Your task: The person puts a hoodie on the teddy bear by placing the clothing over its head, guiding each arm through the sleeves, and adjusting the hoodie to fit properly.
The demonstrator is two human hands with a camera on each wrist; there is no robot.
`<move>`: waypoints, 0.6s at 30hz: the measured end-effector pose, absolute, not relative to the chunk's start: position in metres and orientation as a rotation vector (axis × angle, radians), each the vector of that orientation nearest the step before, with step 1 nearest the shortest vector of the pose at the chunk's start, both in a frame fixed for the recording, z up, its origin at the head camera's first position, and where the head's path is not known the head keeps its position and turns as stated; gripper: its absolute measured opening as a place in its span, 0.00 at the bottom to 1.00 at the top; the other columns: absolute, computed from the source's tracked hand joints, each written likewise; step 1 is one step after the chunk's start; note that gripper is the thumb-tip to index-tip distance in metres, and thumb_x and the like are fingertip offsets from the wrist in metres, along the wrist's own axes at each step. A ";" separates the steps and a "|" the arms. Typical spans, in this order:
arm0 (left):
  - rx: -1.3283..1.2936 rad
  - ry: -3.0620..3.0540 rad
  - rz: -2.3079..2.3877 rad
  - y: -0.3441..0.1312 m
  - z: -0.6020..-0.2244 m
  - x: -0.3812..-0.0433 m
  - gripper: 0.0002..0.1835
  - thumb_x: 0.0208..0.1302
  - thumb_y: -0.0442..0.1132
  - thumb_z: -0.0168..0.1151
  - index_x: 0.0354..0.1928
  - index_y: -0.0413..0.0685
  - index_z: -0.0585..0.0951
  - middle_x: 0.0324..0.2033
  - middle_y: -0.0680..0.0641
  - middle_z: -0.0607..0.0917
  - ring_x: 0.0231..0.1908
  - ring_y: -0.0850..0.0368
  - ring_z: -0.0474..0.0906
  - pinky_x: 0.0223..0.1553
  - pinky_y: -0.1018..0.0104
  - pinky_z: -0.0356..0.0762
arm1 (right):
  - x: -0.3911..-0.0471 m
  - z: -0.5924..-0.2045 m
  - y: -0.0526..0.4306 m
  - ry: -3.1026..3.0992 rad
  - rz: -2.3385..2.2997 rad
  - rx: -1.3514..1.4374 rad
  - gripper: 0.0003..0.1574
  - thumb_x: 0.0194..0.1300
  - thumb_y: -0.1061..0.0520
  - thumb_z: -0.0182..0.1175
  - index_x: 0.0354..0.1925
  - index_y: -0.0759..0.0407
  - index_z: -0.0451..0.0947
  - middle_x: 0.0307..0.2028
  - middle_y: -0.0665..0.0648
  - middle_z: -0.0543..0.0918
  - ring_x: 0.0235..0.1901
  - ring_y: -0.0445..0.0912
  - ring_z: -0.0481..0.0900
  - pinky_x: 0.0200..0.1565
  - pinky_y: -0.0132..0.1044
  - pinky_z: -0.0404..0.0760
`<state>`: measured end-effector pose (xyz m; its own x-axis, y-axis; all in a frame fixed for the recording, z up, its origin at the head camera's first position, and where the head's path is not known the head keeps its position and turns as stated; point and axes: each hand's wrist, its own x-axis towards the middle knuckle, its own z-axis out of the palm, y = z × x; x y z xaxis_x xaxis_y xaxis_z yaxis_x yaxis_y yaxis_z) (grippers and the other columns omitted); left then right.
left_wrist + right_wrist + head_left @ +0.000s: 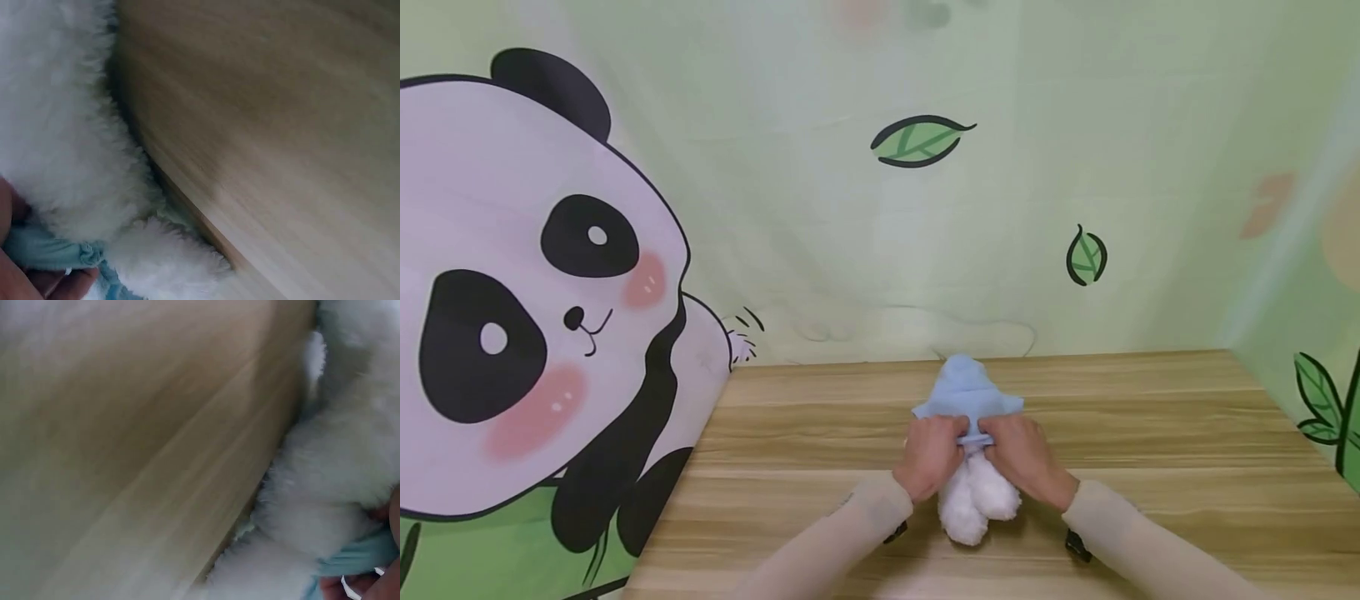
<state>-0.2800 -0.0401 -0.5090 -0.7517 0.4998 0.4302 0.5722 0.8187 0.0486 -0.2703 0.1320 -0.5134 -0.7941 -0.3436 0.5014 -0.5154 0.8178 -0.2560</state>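
A white fluffy plush toy lies on the wooden table, two rounded ends pointing toward me. Light blue doll clothing with two short sleeves covers its far part. My left hand pinches the clothing's near hem from the left, and my right hand pinches it from the right. In the left wrist view the bunched hem sits between thumb and fingers, beside curly white fur. The right wrist view likewise has the hem between the fingertips, against the fur. The toy's head is hidden.
The wood-grain table ends at the back against a pale green printed backdrop. A large printed panda covers the left side. Leaves are printed on the back and right.
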 end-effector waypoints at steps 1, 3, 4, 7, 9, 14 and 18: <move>-0.811 -2.604 -0.293 -0.041 -0.509 -0.280 0.16 0.46 0.31 0.65 0.20 0.54 0.66 0.16 0.56 0.74 0.20 0.63 0.70 0.19 0.70 0.61 | -0.269 -0.512 0.132 -2.574 0.516 0.616 0.23 0.37 0.69 0.61 0.16 0.50 0.57 0.15 0.43 0.54 0.18 0.39 0.54 0.18 0.31 0.55; -0.815 -2.630 -0.428 -0.045 -0.508 -0.281 0.15 0.48 0.30 0.67 0.24 0.53 0.69 0.19 0.55 0.74 0.21 0.64 0.69 0.21 0.72 0.62 | -0.266 -0.509 0.133 -2.596 0.529 0.577 0.19 0.38 0.69 0.64 0.22 0.53 0.65 0.14 0.44 0.58 0.17 0.39 0.56 0.17 0.33 0.57; -0.806 -2.650 -0.509 -0.047 -0.507 -0.281 0.14 0.49 0.29 0.68 0.29 0.52 0.71 0.20 0.55 0.74 0.22 0.64 0.69 0.22 0.73 0.63 | -0.265 -0.508 0.133 -2.610 0.554 0.567 0.18 0.39 0.69 0.66 0.26 0.54 0.68 0.14 0.45 0.61 0.16 0.40 0.58 0.17 0.33 0.58; -0.779 -2.701 -0.712 -0.052 -0.502 -0.281 0.18 0.53 0.31 0.72 0.44 0.46 0.75 0.29 0.51 0.80 0.29 0.62 0.74 0.31 0.72 0.72 | -0.263 -0.504 0.136 -2.621 0.600 0.560 0.28 0.41 0.66 0.72 0.43 0.57 0.74 0.20 0.50 0.76 0.18 0.41 0.68 0.18 0.35 0.66; -0.770 -2.722 -0.758 -0.053 -0.500 -0.281 0.22 0.55 0.33 0.71 0.52 0.44 0.75 0.36 0.48 0.83 0.35 0.59 0.79 0.39 0.69 0.78 | -0.263 -0.503 0.137 -2.609 0.613 0.572 0.31 0.43 0.66 0.73 0.48 0.58 0.76 0.27 0.54 0.83 0.22 0.44 0.76 0.22 0.37 0.73; -0.815 -2.717 -0.681 -0.053 -0.501 -0.280 0.16 0.59 0.33 0.69 0.48 0.45 0.79 0.46 0.47 0.79 0.46 0.53 0.76 0.48 0.66 0.77 | -0.263 -0.504 0.139 -2.570 0.573 0.623 0.23 0.44 0.66 0.73 0.42 0.57 0.82 0.38 0.53 0.83 0.32 0.47 0.81 0.27 0.39 0.77; -0.859 -2.676 -0.561 -0.051 -0.503 -0.280 0.13 0.58 0.32 0.68 0.43 0.48 0.77 0.43 0.49 0.76 0.43 0.54 0.72 0.46 0.67 0.75 | -0.265 -0.505 0.140 -2.558 0.525 0.659 0.23 0.40 0.68 0.73 0.38 0.54 0.80 0.36 0.51 0.78 0.35 0.46 0.78 0.29 0.37 0.76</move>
<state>-0.2804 -0.0512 -0.5032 -0.7860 0.4961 0.3690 0.6024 0.7486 0.2770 -0.2649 0.1399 -0.5049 -0.7874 -0.3571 0.5024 -0.5261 0.8141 -0.2459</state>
